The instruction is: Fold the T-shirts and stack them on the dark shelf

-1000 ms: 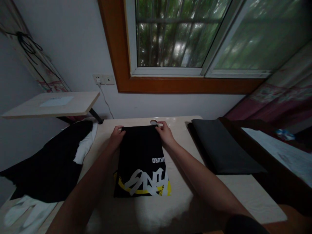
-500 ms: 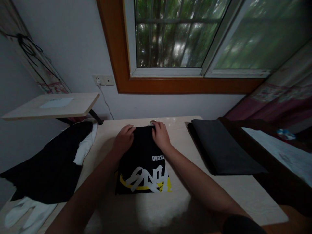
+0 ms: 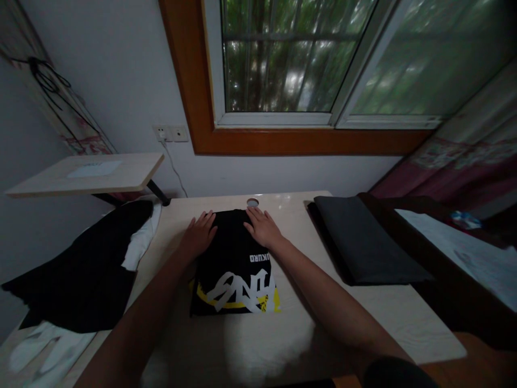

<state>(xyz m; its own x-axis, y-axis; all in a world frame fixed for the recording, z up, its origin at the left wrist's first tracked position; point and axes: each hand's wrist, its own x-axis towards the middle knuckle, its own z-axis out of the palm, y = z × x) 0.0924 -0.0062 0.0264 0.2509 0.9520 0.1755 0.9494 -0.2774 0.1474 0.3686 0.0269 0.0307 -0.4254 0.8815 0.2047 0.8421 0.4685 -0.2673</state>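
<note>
A folded black T-shirt [image 3: 230, 242] with white lettering and a yellow print lies flat on the pale wooden table [image 3: 299, 328]. My left hand [image 3: 200, 233] rests at its far left corner, fingers stretched out over the edge. On the far right corner lies my right hand [image 3: 263, 226], palm down with fingers spread. Neither hand grips the cloth. Just beyond the shirt's far edge, a small round hole with a rim [image 3: 252, 202] shows in the tabletop.
To the left, black clothing [image 3: 81, 275] and white cloth [image 3: 139, 242] lie below a raised wooden shelf [image 3: 141, 167]. Folded dark grey fabric [image 3: 367, 242] lies on the right. A window [image 3: 291, 64] and a wall socket [image 3: 170, 133] are behind the table.
Both hands have loosened from the shirt's far edge and now lie flatter with fingers spread. The left has shifted slightly left. The shirt stays folded in place.
</note>
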